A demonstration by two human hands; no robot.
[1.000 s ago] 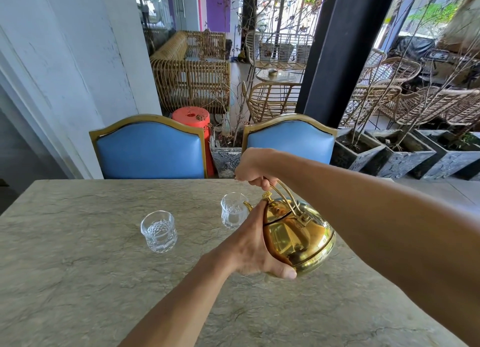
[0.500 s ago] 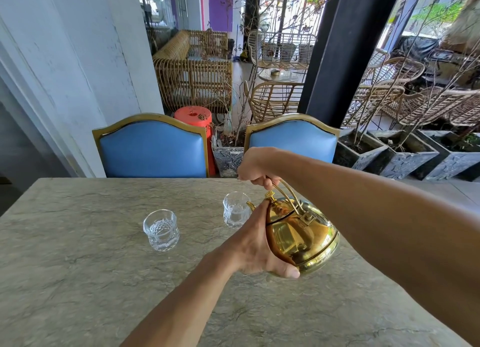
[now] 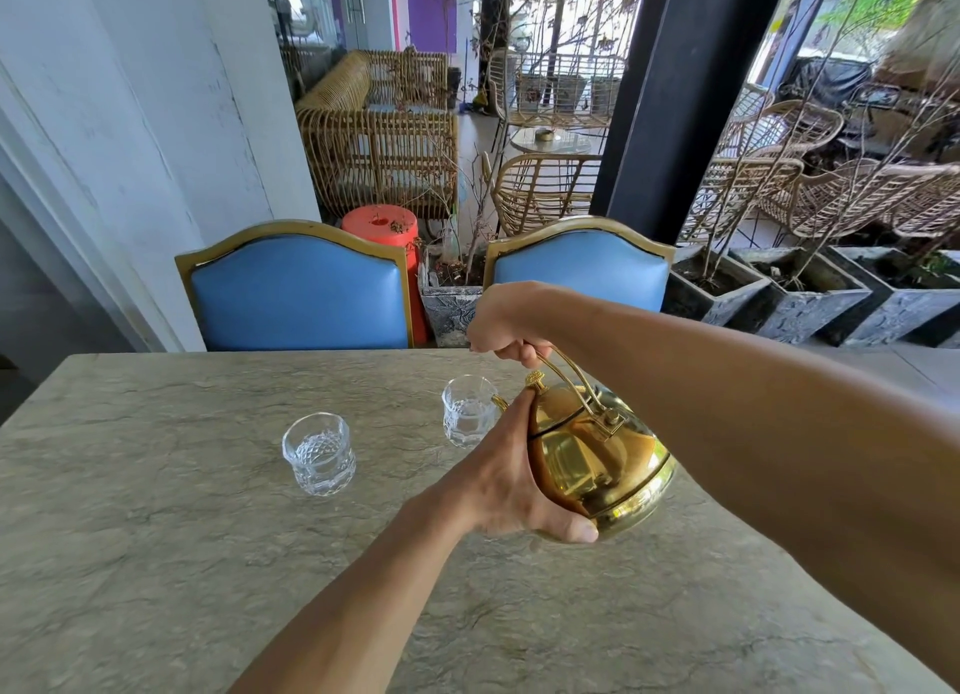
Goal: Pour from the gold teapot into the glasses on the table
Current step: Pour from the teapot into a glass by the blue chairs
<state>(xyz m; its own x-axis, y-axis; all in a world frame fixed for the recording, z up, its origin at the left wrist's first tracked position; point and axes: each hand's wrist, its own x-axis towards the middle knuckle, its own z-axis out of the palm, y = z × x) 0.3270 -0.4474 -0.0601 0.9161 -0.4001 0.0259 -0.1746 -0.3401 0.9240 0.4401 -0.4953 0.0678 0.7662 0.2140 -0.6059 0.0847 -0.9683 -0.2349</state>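
While the right hand (image 3: 506, 324) grips the handle and the left hand (image 3: 511, 477) cups its slick belly, the gold teapot (image 3: 597, 459) tips beside the nearer glass (image 3: 467, 410), likely heavy

Shiny gold on the teapot (image 3: 597, 459), with a thin dark line round the lid. Clear, colourless glass near the middle of the table (image 3: 318, 454), cut in a diamond pattern on its lower half; same clear glass and cut pattern on the second glass (image 3: 467, 411) just beside the spout. Grey-green stone with darker veins and cracks across the table (image 3: 182, 563). Beyond the far edge, sky-blue padding in gold frames on two chairs (image 3: 298, 293). Orange-red on the stool (image 3: 382, 225) between them. Mottled grey on the planter (image 3: 449, 311). Tan wicker weave on the sofa (image 3: 379, 137).
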